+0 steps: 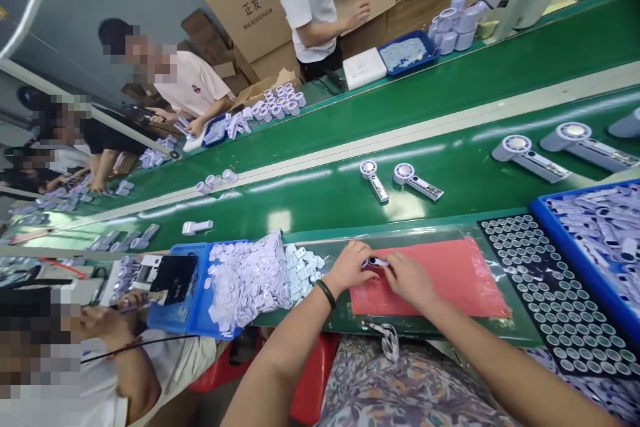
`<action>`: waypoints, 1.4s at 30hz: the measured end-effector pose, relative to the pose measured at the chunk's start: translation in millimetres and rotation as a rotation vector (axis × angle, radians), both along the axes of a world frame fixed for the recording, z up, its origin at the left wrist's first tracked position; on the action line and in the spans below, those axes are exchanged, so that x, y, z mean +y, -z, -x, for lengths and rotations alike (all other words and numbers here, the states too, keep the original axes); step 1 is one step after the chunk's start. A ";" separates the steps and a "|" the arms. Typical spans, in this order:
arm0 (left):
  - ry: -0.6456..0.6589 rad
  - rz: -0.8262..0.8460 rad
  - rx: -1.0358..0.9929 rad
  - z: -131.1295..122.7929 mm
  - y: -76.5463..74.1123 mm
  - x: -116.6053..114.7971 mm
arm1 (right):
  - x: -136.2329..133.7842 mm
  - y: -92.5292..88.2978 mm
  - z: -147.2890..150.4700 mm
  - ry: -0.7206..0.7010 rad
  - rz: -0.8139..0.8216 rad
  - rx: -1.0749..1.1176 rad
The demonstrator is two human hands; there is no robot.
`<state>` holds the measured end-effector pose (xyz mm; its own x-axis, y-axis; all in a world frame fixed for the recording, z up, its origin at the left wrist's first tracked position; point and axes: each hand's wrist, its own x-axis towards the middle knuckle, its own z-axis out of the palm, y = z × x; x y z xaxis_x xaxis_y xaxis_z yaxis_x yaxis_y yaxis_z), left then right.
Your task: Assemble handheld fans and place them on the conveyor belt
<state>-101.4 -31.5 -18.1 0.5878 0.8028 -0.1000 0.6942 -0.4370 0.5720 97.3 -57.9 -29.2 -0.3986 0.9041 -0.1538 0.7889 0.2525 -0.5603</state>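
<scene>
A small pale part point(375, 261) with a dark inset is held over the red sheet point(440, 273) on the counter point(523, 328), its ends pinched between the fingertips of the left hand point(354, 265) and the right hand point(407, 277); whether the sheet is touched cannot be told. The step in hand is judged to be close two-handed work on this part, though its detail is masked by the fingers; a steady grip and fine fingertip control seem to be called for next. On the large carton point(250, 30) at the far side, "正发" can be read; the row beneath is too small to be made out. No brand can be made out on the part.
</scene>
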 end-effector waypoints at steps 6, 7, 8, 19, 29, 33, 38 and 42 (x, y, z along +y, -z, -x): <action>-0.127 -0.015 -0.029 -7.4 8.1 -6.1 | 3.0 19.0 -8.1 0.052 0.019 0.169; -0.141 -0.020 -0.029 -8.3 10.1 -6.3 | 4.8 24.8 -8.6 0.096 0.033 0.218; -0.151 -0.025 -0.029 -8.8 11.8 -6.2 | 7.2 30.9 -8.8 0.137 0.058 0.259; -0.416 0.093 -0.002 -18.3 8.3 -38.5 | -0.2 30.7 -8.4 0.016 0.257 0.042; -0.285 0.100 0.064 -15.9 3.7 -28.1 | -2.5 29.6 -6.9 -0.025 0.173 -0.001; -0.267 0.083 0.082 -15.3 0.4 -29.5 | -9.5 29.3 -6.2 -0.013 0.094 0.000; -0.317 0.130 0.089 -19.3 -1.5 -22.9 | -2.6 29.2 0.0 0.021 0.138 0.039; -0.247 0.113 0.100 -15.4 -4.7 -23.0 | 4.1 25.6 -6.1 0.052 0.197 0.207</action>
